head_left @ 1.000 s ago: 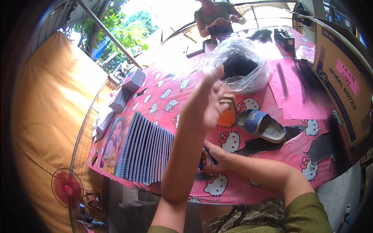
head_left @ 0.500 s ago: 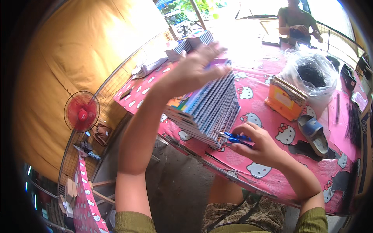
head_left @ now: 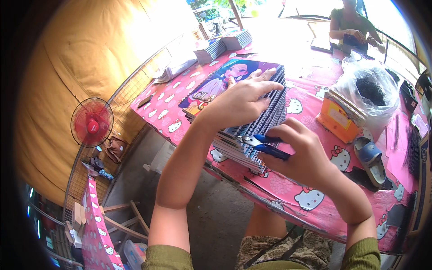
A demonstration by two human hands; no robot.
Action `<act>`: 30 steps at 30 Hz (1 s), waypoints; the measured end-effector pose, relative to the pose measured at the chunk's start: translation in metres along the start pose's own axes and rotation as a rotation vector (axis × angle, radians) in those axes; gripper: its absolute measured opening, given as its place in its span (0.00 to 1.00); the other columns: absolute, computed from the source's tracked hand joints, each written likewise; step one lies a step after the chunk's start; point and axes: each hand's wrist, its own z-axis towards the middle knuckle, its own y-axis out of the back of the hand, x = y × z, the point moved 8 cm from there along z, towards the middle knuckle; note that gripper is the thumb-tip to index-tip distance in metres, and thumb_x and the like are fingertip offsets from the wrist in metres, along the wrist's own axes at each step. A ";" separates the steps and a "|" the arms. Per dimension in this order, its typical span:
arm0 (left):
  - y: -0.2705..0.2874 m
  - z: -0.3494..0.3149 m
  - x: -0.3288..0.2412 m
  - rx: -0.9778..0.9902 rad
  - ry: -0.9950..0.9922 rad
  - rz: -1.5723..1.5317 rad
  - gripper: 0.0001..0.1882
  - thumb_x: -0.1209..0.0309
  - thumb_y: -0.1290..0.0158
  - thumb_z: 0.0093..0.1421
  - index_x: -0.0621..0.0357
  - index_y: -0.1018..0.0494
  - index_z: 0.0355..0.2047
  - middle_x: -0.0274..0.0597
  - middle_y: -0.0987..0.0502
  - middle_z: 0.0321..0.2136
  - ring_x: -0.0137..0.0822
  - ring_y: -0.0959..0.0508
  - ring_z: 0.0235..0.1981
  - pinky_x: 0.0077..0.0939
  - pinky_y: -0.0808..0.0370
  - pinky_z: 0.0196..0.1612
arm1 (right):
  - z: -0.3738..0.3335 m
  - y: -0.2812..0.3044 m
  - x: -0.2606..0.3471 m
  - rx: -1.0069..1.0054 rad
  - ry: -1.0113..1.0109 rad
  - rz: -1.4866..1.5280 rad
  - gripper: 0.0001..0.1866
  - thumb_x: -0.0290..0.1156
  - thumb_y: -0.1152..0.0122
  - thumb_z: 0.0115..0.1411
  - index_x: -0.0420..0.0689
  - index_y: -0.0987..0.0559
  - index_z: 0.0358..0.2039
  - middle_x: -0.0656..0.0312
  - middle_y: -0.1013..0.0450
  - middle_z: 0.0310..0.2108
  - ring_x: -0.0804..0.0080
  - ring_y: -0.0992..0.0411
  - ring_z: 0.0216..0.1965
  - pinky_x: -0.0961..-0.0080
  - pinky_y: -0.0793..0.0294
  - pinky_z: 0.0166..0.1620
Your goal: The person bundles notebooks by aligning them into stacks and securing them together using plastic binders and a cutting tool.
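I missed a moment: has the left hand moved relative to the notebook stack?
Yes. The left hand has come down from above the stack of spiral notebooks to rest flat on it.

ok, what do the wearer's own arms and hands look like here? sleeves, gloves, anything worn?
Both hands are bare: left hand, right hand. No gloves, rings, watch or wristbands visible. Forearms are uncovered up to short olive-green sleeves, seen at the lower edge on both arms. No cables or markings.
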 end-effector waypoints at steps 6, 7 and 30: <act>0.000 -0.002 -0.005 0.022 -0.015 0.109 0.21 0.70 0.43 0.56 0.53 0.26 0.52 0.59 0.42 0.64 0.52 0.45 0.67 0.40 0.47 0.67 | -0.015 -0.043 -0.041 0.576 -0.927 1.140 0.21 0.46 0.39 0.62 0.36 0.21 0.37 0.56 0.22 0.26 0.73 0.26 0.20 0.79 0.28 0.23; 0.000 -0.003 -0.002 0.018 -0.015 0.101 0.21 0.70 0.43 0.55 0.53 0.25 0.51 0.59 0.42 0.64 0.52 0.44 0.67 0.40 0.46 0.67 | -0.020 -0.048 -0.041 0.583 -0.936 1.146 0.21 0.46 0.39 0.62 0.36 0.21 0.37 0.56 0.22 0.27 0.73 0.24 0.22 0.79 0.27 0.25; -0.005 -0.002 -0.011 0.114 -0.064 0.102 0.15 0.75 0.45 0.46 0.47 0.17 0.35 0.48 0.46 0.67 0.51 0.47 0.68 0.41 0.51 0.68 | -0.024 0.007 -0.008 -0.091 0.072 -0.086 0.24 0.39 0.29 0.47 0.44 0.25 0.43 0.56 0.29 0.40 0.56 0.30 0.41 0.61 0.33 0.45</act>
